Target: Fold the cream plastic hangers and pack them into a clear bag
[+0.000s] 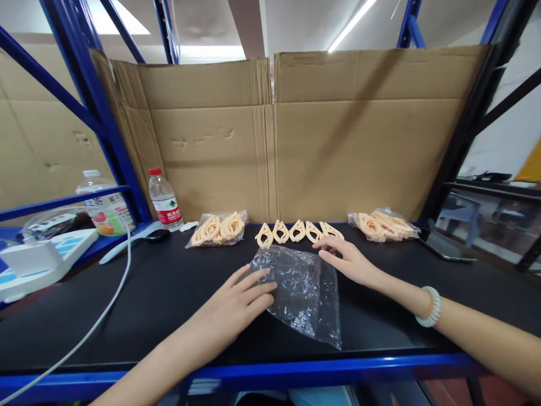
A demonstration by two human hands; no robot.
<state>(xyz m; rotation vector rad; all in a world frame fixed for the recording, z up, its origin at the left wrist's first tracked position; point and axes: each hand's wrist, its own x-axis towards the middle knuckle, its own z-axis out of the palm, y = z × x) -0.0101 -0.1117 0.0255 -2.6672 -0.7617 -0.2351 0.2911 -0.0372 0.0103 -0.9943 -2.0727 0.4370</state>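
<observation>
A clear plastic bag (296,287) lies flat on the black tabletop (169,304). Spread over its left edge, my left hand (245,296) has its fingers apart and grips nothing. My right hand (346,259) reaches over the bag's upper right corner, fingers apart, its fingertips beside the rightmost cream-coloured loop-shaped piece (331,230). That piece ends a row of several similar ones, among them a cream piece (297,231) in the middle, behind the bag. A filled clear packet (217,228) of such pieces rests left of the row, and another filled packet (382,225) rests to the right.
A red-capped bottle (164,203) stands at the back left, near a dark-ended light-blue object (127,242). A white cable (114,299) runs along the left from a power strip (51,265). Cardboard (359,141) walls the back; a flat dark device (448,247) lies right.
</observation>
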